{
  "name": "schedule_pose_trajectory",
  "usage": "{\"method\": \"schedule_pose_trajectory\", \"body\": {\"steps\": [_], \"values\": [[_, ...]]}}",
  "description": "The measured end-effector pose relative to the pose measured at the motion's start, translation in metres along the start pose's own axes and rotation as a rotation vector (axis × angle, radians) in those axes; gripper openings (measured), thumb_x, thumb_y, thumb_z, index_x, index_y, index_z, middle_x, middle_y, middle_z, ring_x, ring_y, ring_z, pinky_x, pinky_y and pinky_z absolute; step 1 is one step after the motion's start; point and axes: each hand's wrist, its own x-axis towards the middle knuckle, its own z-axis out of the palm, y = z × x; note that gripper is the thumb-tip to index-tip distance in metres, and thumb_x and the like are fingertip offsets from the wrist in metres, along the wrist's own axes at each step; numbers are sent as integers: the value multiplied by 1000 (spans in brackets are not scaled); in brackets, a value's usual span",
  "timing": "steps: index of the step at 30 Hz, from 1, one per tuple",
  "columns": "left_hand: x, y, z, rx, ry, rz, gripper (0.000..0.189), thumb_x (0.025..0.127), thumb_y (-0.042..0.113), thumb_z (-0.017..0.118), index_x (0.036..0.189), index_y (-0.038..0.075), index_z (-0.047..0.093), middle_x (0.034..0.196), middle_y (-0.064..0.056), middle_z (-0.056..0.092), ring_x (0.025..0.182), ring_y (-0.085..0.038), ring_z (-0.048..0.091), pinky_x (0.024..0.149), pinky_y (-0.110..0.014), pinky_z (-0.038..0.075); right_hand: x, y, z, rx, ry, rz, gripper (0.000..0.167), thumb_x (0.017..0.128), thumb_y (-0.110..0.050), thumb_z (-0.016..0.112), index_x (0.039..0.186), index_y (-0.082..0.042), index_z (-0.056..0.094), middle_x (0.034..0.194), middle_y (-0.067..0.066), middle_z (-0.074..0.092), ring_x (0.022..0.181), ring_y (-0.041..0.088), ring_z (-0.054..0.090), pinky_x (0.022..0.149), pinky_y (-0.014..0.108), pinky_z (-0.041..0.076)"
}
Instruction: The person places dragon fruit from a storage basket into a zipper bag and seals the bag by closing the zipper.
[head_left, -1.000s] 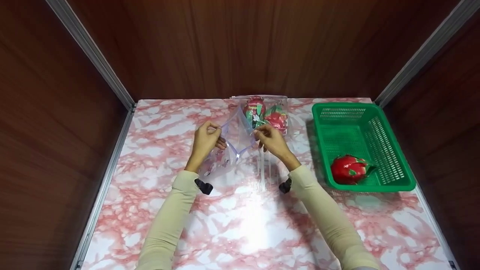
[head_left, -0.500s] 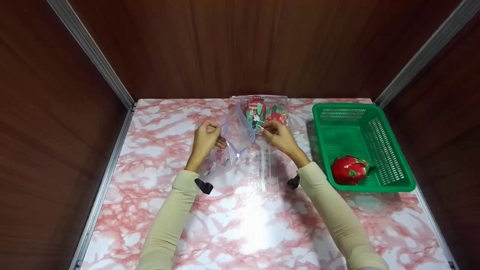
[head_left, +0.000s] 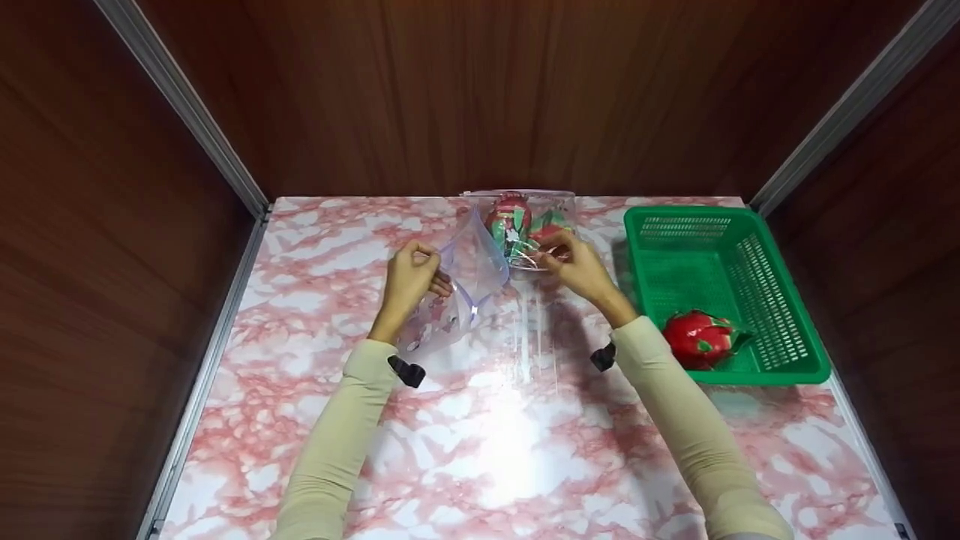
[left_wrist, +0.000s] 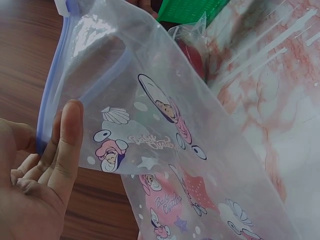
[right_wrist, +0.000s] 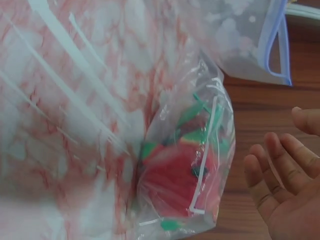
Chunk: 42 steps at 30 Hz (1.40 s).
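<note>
My left hand [head_left: 409, 283] pinches the lilac rim of a clear zip bag [head_left: 480, 262]. In the left wrist view the bag [left_wrist: 165, 105] carries printed cartoon shells and its mouth gapes. My right hand [head_left: 583, 271] is apart from that bag, fingers loosely bent, with nothing in them in the right wrist view. Behind both hands lies a second clear zip bag [head_left: 556, 196], which holds a red and green dragon fruit [head_left: 510, 217] and another one [right_wrist: 175, 177], the latter partly behind my right hand in the head view.
A green plastic basket [head_left: 789, 277] stands on the right, with a red dragon fruit [head_left: 697, 341] inside. The table [head_left: 315, 420] has a pink marbled surface. Brown wood-grain panels [head_left: 525, 97] close it in at the back and sides.
My right hand has let go of the bag's rim and moved right, toward the basket. The left hand keeps its pinch on the rim in nearly the same place.
</note>
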Motion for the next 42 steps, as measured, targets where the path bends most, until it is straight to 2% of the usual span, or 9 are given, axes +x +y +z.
{"method": "schedule_pose_trajectory", "body": {"steps": [4,10,20,25,28,31,34,39,42], "values": [[0,0,0,-8,0,-6,20,103,2,54,114,-15,54,63,-11,70,46,-18,69,50,-36,63,0,1,-9,-13,2,-2,27,98,-5,71,123,6,69,118,23,73,103,33,69,87,30,56],[0,0,0,1,3,-6,15,103,3,54,111,-10,56,63,-10,70,46,-18,69,50,-35,63,0,3,-21,-10,14,-13,29,96,0,69,124,7,69,126,25,71,113,37,68,91,28,56],[1,1,-1,5,-4,-7,19,103,3,52,113,-13,54,63,-11,70,47,-17,70,49,-34,63,-2,5,-38,-19,24,-15,31,97,-1,70,127,7,68,128,24,71,116,37,67,82,13,50],[0,0,-2,14,-6,-8,22,104,3,53,117,-16,53,63,-10,70,47,-18,70,51,-36,64,-4,8,-46,-38,34,-9,31,96,-1,71,126,8,67,127,25,70,117,38,66,85,19,51],[0,0,-2,13,-3,-7,17,104,3,53,113,-12,55,63,-10,70,47,-18,70,51,-37,64,-6,10,-52,-52,38,-11,32,96,-2,72,126,8,67,127,26,69,117,41,66,87,23,52],[0,1,-2,12,4,-7,9,104,3,53,107,-5,56,63,-10,70,47,-18,70,50,-36,64,-8,12,-58,-63,41,-10,33,97,-4,72,127,6,67,127,26,69,117,41,67,85,20,51],[0,1,-2,7,4,-8,9,104,2,53,107,-5,56,63,-10,70,47,-18,70,50,-36,64,-9,14,-64,-70,43,7,32,98,-5,72,128,3,67,128,24,70,118,40,66,86,20,50],[1,0,-2,-4,7,-14,8,104,2,52,107,-5,56,63,-11,69,47,-19,70,51,-37,64,-14,19,-74,-88,44,26,32,100,-9,71,130,2,67,130,25,68,119,40,64,96,40,53],[0,1,-2,-2,8,-14,10,104,3,52,108,-6,56,64,-13,70,47,-19,70,51,-37,64,-17,20,-81,-98,42,35,34,101,-12,71,132,1,66,130,26,67,116,38,65,98,40,54]]}}
